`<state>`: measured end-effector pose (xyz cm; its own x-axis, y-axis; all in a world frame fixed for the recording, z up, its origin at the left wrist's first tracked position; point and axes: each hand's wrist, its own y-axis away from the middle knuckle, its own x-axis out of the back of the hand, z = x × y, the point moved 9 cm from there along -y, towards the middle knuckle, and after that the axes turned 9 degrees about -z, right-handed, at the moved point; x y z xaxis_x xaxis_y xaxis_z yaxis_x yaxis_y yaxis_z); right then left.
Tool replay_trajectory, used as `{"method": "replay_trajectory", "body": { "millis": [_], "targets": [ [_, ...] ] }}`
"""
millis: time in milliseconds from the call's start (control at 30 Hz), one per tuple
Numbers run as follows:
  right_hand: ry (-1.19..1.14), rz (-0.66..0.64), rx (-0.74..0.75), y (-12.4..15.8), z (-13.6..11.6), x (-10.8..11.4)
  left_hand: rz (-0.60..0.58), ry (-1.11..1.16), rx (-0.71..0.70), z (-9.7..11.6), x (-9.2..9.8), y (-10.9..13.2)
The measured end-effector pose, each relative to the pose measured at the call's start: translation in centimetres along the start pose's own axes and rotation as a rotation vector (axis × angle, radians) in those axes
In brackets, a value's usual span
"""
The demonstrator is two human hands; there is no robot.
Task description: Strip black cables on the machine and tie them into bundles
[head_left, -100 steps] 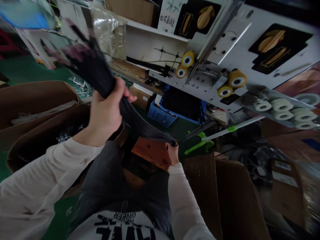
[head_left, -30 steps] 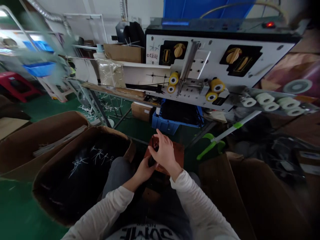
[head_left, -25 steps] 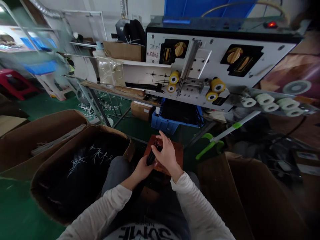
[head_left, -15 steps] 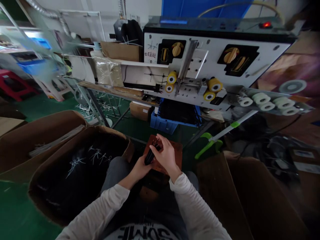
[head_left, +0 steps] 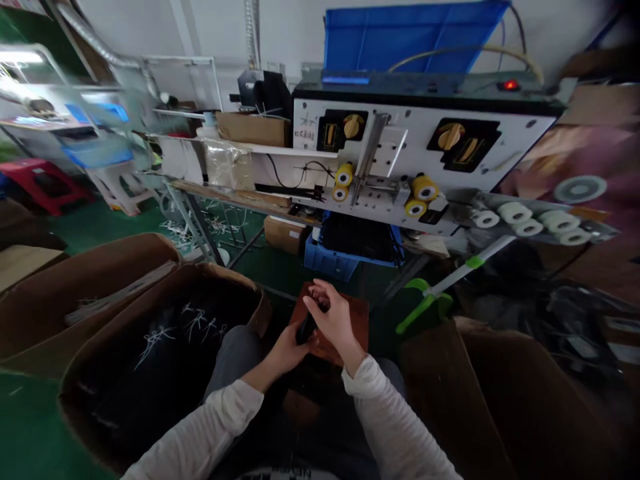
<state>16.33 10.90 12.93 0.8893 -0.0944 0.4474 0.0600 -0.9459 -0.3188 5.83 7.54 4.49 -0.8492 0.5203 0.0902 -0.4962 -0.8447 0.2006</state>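
Left hand [head_left: 285, 353] clenches a black bundle [head_left: 305, 329]; right hand [head_left: 336, 321] pinches its top, just above a wooden board [head_left: 356, 327].

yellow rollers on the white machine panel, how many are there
4. On the white machine panel, two yellow rollers sit left of the metal bracket, and two more sit right of it. None looks hidden.

Brown board [head_left: 357, 320] under black bundle [head_left: 304, 332]
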Motion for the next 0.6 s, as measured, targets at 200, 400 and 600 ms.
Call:
{"method": "replay_trajectory", "body": {
  "millis": [200,400,600],
  "targets": [
    [0.087,-0.048,0.052,-0.2,-0.9,-0.6,0.021,-0.006,-0.028,-0.4,0.3,-0.2],
    [0.035,-0.027,0.004,-0.8,-0.9,-0.7,0.028,0.028,-0.021,0.1,0.4,0.1],
    [0.076,-0.090,0.117,-1.2,-1.8,-1.4,0.037,0.102,-0.014,0.1,0.8,0.1]
  ]
}}
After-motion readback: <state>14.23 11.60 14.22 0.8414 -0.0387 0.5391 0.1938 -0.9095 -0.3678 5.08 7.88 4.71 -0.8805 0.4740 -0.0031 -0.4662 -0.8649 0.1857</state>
